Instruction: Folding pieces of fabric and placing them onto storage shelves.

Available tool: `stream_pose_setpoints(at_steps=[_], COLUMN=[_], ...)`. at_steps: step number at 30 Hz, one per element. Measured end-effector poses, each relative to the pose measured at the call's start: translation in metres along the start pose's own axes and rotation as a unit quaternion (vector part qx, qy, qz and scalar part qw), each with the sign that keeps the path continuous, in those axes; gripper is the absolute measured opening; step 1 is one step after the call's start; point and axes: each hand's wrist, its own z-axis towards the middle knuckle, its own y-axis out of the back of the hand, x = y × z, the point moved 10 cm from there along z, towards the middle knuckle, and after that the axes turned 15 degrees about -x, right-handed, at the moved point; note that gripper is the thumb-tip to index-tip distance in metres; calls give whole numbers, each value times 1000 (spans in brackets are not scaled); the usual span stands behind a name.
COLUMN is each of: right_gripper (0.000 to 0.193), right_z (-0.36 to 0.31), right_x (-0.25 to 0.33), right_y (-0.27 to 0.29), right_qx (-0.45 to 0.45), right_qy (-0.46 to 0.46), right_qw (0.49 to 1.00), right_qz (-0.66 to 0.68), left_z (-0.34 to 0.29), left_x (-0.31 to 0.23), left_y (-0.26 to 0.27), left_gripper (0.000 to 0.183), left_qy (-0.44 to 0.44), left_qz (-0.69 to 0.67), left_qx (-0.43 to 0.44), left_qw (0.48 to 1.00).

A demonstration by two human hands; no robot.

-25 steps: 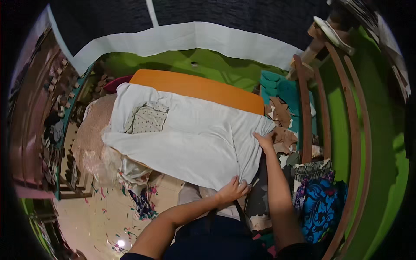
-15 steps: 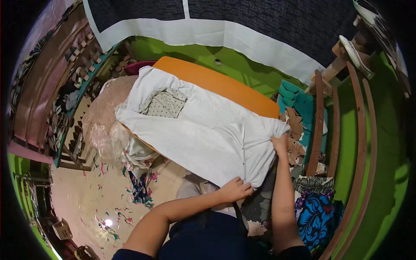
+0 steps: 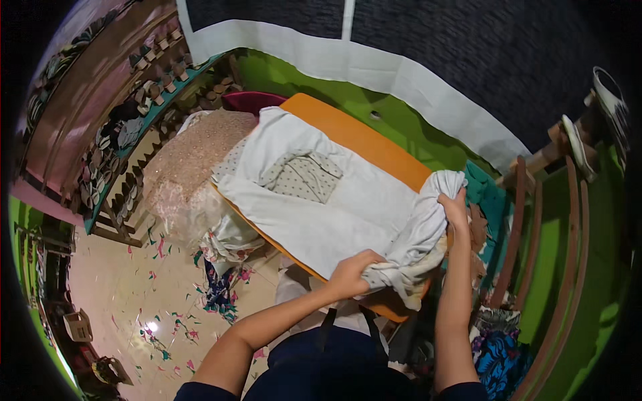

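Observation:
A white garment (image 3: 314, 220) lies spread over an orange board (image 3: 354, 137). Its wide opening at the far left end shows a pale dotted inner layer (image 3: 314, 175). My left hand (image 3: 353, 274) is closed on the near corner of the garment, at the board's front edge. Over at the right end, my right hand (image 3: 455, 208) grips the far corner. Between both hands the cloth is bunched into thick folds (image 3: 411, 247), and a bare bit of the orange board shows below them. The fingertips are partly hidden in the cloth.
A beaded peach gown (image 3: 194, 154) is heaped left of the board. Shoes fill wooden racks (image 3: 107, 230) along the left wall. Coloured scraps (image 3: 177, 327) litter the tiled floor. Wooden rails (image 3: 511, 234) stand on the right, beside teal cloth (image 3: 491, 194) and blue patterned fabric (image 3: 498, 367).
Both hands have gathered the garment's right end inward and up, bunching what lay flatter. The board's near right corner is uncovered. The whole view has shifted somewhat.

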Motion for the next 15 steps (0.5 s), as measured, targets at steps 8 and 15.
stream_pose_setpoints(at_steps=[8,15], right_gripper=[83,93], right_z=[-13,-46], right_x=[86,189], right_y=[-210,-352], right_qx=[34,59], right_qy=[-14,12], right_qw=[992,997], right_qz=[117,51], left_z=[51,83], left_x=[114,160], left_y=[228,367], left_gripper=[41,53], left_qy=[118,118], left_qz=[-53,88], left_qx=[-227,-268], left_qw=[965,952])
